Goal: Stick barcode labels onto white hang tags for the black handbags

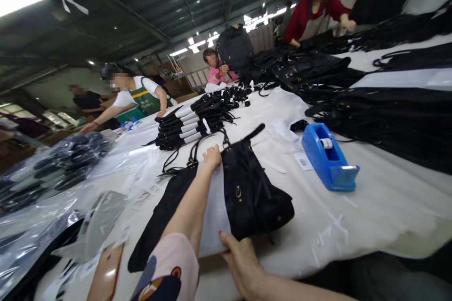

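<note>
The black bag (259,197) is laid on the table (381,221), the white sheet (213,202) across its middle. The sheet's upper edge is touched by the left hand (212,157), its lower edge by the right hand (244,258); whether either grip is closed cannot be told. The sheet should be kept flat. In the blue dispenser (319,162), a tape roll (326,143) is held; under clear plastic (102,143), dark goods are seen.

From here I see a dark roof (141,11) with bright tube lights (21,1) above the table (384,211); beyond its left edge stands a dim wall (45,83).
</note>
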Demonstrator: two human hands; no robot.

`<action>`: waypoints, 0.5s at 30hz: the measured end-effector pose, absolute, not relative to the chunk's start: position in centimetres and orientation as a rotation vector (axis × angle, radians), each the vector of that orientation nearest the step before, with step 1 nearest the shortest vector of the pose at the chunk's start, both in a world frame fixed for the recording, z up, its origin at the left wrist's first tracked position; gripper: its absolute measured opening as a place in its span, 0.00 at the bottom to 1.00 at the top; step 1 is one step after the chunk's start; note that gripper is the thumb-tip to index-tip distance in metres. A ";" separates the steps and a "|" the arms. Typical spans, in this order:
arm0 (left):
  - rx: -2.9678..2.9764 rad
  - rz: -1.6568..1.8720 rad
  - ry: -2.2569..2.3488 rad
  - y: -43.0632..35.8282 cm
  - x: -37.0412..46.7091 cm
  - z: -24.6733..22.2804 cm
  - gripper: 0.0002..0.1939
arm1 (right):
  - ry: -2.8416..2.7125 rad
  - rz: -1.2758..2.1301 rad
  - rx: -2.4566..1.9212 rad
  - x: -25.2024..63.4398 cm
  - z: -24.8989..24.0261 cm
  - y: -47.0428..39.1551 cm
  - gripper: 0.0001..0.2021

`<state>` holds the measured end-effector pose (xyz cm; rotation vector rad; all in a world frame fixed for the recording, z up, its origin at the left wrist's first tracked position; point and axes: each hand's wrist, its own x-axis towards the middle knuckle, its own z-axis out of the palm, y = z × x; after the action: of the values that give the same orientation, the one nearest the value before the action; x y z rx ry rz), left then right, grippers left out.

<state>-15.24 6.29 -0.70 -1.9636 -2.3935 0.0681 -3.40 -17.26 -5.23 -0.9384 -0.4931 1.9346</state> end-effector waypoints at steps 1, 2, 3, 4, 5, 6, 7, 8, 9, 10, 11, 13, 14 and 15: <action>-1.993 0.079 -2.403 5.7 -14.9 -3.2 0.22 | -0.430 1.986 -0.968 -3.3 -6.0 -17.5 0.18; -2.010 0.078 -2.403 5.1 -14.7 -5.2 0.24 | -0.388 2.056 -1.000 -3.1 -6.4 -17.7 0.18; -2.027 0.074 -2.399 4.6 -14.8 -6.9 0.25 | -0.395 2.155 -1.026 -2.6 -6.5 -17.9 0.17; -2.043 0.068 -2.394 4.2 -15.0 -8.1 0.26 | -0.488 2.288 -1.023 -1.7 -6.3 -18.0 0.16; -2.058 0.060 -2.387 4.1 -15.4 -8.8 0.27 | -0.661 2.415 -0.988 -0.6 -5.6 -18.0 0.15; -2.075 0.052 -2.381 4.1 -15.8 -9.2 0.27 | -0.895 2.502 -0.925 0.8 -4.6 -17.7 0.14; -2.095 0.043 -2.374 4.2 -16.3 -9.3 0.27 | -1.204 2.520 -0.821 2.4 -3.5 -17.0 0.12; -2.119 0.036 -2.368 4.3 -16.6 -9.3 0.27 | -1.418 2.344 -0.768 4.1 -2.3 -15.9 0.11; -2.147 0.031 -2.360 4.5 -16.9 -9.1 0.27 | -1.579 2.102 -0.745 5.8 -1.3 -14.3 0.12; -2.182 0.029 -2.351 4.5 -17.0 -8.8 0.27 | -1.665 1.784 -0.828 7.5 -0.6 -12.3 0.13; -2.225 0.032 -2.339 4.4 -17.1 -8.5 0.26 | -1.710 1.461 -0.956 8.8 -0.4 -10.0 0.14; -2.334 0.054 -2.308 3.5 -16.9 -7.8 0.24 | -1.886 0.875 -1.255 10.6 -1.4 -5.0 0.15; -2.390 0.071 -2.293 2.7 -16.8 -7.3 0.22 | -2.004 0.601 -1.404 10.9 -2.5 -2.7 0.15; -2.437 0.088 -2.288 1.5 -16.6 -6.9 0.21 | -2.150 0.364 -1.523 10.9 -3.9 -0.6 0.14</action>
<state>-16.61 1.49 -6.88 -2.4372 -2.2877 0.0880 10.91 -0.65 -3.86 -1.5235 -2.1504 0.3643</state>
